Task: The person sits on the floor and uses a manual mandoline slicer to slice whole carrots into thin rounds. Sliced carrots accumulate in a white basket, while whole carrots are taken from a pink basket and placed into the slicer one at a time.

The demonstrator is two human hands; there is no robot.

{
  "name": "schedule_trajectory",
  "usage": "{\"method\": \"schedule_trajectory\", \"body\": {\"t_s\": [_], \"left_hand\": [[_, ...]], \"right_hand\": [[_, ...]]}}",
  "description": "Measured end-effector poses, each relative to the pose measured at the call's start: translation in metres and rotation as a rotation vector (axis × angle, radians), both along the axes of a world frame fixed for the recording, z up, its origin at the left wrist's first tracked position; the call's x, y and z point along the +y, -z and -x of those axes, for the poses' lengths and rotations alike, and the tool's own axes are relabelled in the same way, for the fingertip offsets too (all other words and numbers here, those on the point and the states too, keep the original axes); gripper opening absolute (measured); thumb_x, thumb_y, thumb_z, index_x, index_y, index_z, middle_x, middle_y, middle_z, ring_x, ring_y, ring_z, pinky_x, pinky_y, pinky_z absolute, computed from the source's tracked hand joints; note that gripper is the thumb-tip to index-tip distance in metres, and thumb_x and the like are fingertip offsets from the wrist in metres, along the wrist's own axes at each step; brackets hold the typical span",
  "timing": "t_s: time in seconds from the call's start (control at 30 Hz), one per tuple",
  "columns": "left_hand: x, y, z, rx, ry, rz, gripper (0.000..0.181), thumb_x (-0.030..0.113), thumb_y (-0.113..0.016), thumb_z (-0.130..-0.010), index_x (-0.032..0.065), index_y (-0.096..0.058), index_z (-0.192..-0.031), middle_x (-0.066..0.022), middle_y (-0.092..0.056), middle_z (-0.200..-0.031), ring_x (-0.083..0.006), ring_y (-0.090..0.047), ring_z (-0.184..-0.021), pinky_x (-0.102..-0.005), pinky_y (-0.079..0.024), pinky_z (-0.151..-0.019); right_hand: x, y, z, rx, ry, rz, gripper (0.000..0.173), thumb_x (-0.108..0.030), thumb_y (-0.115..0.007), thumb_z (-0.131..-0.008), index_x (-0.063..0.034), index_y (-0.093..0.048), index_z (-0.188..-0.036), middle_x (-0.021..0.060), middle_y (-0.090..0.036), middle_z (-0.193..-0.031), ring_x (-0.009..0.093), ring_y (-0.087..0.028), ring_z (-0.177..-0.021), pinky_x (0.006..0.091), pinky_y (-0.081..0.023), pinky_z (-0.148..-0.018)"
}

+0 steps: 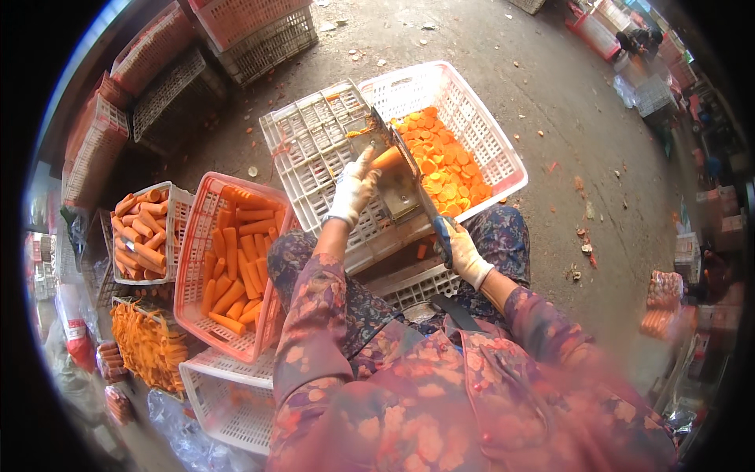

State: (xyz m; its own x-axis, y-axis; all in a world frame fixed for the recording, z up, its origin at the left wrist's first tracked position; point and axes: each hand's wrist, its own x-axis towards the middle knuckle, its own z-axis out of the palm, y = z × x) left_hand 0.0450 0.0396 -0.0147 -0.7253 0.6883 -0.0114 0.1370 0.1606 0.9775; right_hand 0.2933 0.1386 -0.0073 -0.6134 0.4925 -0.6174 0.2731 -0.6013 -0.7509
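Note:
My left hand (352, 192), in a white work glove, grips a peeled carrot (386, 158) lying on a metal plate (402, 197). That plate sits on an overturned white plastic crate (312, 147) between my knees. In a matching glove, my right hand (466, 255) is closed around the dark handle (443, 239) of a long-bladed knife. Its blade (413, 171) stands along the plate's right edge, at the carrot's end. Just past the blade, crinkle-cut carrot slices (445, 162) lie heaped in a white plastic crate (492, 133).
On my left, a pink crate (190, 277) and a smaller white crate (172, 236) hold peeled carrots. Carrot peelings (147, 348) are piled below them, beside another white crate (227, 407). Stacked crates (256, 35) stand ahead. Scraps litter the concrete floor (566, 147); a person (640, 44) is far right.

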Motion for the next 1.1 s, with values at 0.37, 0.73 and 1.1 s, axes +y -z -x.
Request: {"method": "schedule_trajectory", "body": {"t_s": [0.37,0.73,1.1], "left_hand": [[-0.004,0.011,-0.012,-0.303,-0.125,-0.211,0.011,0.014,-0.066,-0.093,0.009,-0.064,-0.102,0.007,-0.055,-0.076,-0.0007,-0.041,-0.054,-0.0198,-0.035,-0.042],[0.006,0.015,-0.01,-0.136,-0.092,-0.195,0.021,0.004,-0.065,-0.091,0.0017,-0.064,-0.112,-0.0015,-0.067,-0.103,-0.008,-0.058,-0.092,-0.0238,-0.049,-0.082],[0.012,0.021,-0.01,-0.004,-0.078,-0.103,0.022,0.007,-0.067,-0.09,0.0025,-0.066,-0.111,-0.0079,-0.07,-0.101,-0.0108,-0.061,-0.09,-0.0262,-0.05,-0.081]], "right_hand": [[-0.002,-0.123,0.018,-0.024,-0.149,-0.059,0.032,-0.033,-0.052,-0.099,-0.0096,-0.055,-0.121,0.001,-0.056,-0.064,0.01,-0.051,-0.048,0.0237,-0.041,-0.043],[0.001,-0.036,0.003,0.037,-0.073,0.008,0.029,-0.039,-0.058,-0.096,-0.0155,-0.057,-0.113,-0.0011,-0.054,-0.07,0.007,-0.049,-0.049,0.0203,-0.035,-0.038],[0.0,-0.022,0.002,0.011,0.011,-0.006,0.031,-0.037,-0.054,-0.098,-0.0129,-0.059,-0.117,0.0012,-0.056,-0.062,0.01,-0.05,-0.044,0.0235,-0.035,-0.038]]}}
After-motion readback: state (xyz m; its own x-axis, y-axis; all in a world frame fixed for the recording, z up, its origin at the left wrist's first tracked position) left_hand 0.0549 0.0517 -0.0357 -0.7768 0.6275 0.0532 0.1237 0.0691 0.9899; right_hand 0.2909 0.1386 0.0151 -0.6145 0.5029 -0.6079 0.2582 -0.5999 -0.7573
